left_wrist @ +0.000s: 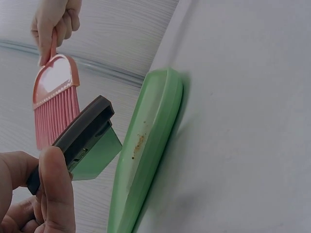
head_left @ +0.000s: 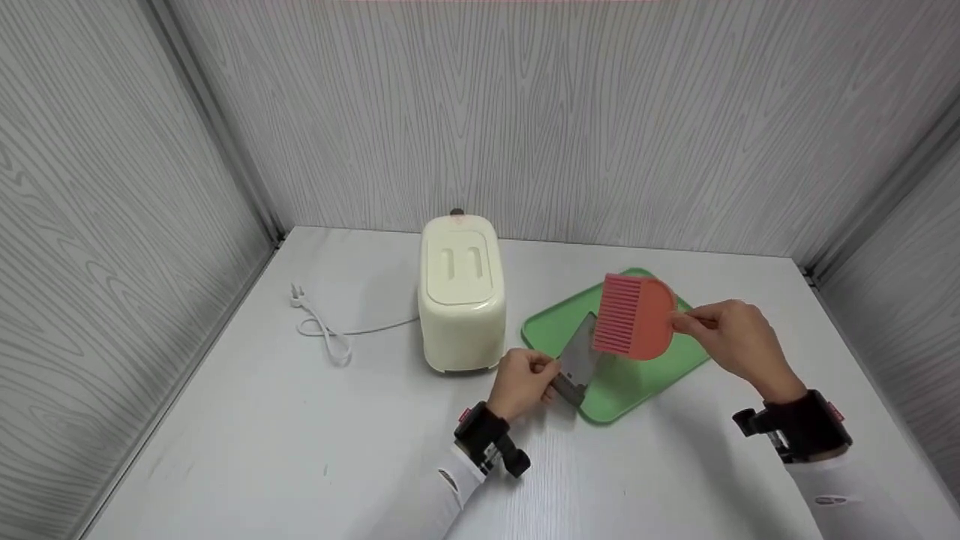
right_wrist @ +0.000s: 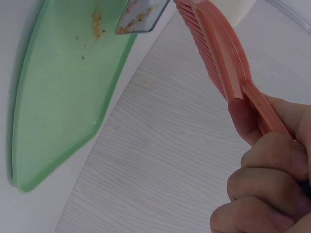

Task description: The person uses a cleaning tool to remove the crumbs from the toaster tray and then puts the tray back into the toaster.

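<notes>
"Wood-grain walls (head_left: 480, 112) enclose a white bench (head_left: 247, 435). Position of the brush (head_left: 637, 319)?"

"Over the green tray (head_left: 630, 394), left of the right hand (head_left: 735, 337), the nearer one, which pinches its handle (right_wrist: 267, 110). Long axis roughly sideways; bristles (head_left: 619, 315) point left, toward the dustpan (head_left: 579, 356)."

"Dustpan's condition?"

"Left hand (head_left: 521, 382) pinches its dark edge (left_wrist: 80, 130); crumbs (right_wrist: 136, 19) cling to its sheet. Whether bristles touch it, cannot tell."

"Surroundings?"

"Cream toaster (head_left: 461, 330) left of the tray, plug (head_left: 298, 298) farther left."
</notes>
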Motion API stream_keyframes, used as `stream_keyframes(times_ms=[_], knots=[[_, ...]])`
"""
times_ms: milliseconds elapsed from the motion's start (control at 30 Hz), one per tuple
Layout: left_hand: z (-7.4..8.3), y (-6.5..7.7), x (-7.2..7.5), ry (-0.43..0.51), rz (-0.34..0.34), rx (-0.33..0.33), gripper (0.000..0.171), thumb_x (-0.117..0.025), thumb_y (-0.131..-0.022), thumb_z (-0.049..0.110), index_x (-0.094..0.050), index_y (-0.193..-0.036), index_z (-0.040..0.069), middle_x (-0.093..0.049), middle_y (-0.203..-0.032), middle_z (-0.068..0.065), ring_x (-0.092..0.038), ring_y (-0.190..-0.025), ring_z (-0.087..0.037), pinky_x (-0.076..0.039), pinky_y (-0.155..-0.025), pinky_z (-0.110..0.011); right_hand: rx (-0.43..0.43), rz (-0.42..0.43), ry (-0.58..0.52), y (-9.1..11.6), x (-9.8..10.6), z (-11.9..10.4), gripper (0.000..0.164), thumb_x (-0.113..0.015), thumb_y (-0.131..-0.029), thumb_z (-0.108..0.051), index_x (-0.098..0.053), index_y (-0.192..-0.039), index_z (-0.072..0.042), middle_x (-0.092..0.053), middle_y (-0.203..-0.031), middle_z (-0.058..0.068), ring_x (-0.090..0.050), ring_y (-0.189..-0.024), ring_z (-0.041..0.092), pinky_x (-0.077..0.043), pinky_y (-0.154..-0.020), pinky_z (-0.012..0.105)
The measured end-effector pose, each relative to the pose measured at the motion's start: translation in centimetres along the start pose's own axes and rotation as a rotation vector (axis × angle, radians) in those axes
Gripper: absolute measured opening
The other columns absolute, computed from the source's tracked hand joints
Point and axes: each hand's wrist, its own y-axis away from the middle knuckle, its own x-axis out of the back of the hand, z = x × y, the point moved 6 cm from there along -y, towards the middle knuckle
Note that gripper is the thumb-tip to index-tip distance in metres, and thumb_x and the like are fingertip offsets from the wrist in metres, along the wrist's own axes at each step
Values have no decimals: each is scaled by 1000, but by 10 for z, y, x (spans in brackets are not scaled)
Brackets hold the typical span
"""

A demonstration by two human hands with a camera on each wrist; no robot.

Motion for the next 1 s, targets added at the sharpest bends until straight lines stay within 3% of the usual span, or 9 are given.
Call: stream_keyframes(times_ms=[133, 367, 667, 833, 1000], knots=[[0, 0, 0, 8, -2, 9, 16, -69, -99, 8, -78, -103, -5, -68, -70, 0, -61, -51, -7, -62, -54, -29, 6, -47, -25, 4, -6, -11, 31, -69, -101, -44, -85, -108, -18, -84, -102, 3, -77, -103, 27, -55, -80, 27], [-1, 0, 0, -2, -1, 7, 15, -69, -98, 7, -79, -102, -4, -70, -69, -2, -61, -51, -7, -65, -58, -37, 19, -106, -52, 10, -20, -22, 28, -71, -101, -40, -85, -109, -16, -84, -100, 2, -77, -103, 27, -58, -87, 37], [2, 0, -1, -35, -10, -56, 16, -69, -99, 9, -79, -96, -4, -66, -63, 2, -61, -48, -8, -64, -55, -36, 69, -129, -5, 15, -34, -31, 24, -73, -99, -39, -86, -104, -19, -84, -95, -2, -79, -96, 22, -57, -76, 33], [1, 0, -1, -29, -5, -45, 16, -69, -99, 8, -79, -96, -4, -65, -63, 3, -61, -48, -8, -62, -52, -31, 70, -115, 50, 16, -35, -34, 20, -75, -98, -37, -86, -103, -21, -84, -93, -2, -76, -88, 16, -52, -66, 29], [1, 1, -1, -21, -1, -23, 16, -67, -99, 5, -79, -100, -5, -64, -64, 3, -60, -48, -6, -60, -50, -25, 77, -101, 102, 15, -34, -34, 21, -74, -98, -38, -87, -100, -21, -82, -85, -5, -60, -73, 6, -40, -56, 25]])
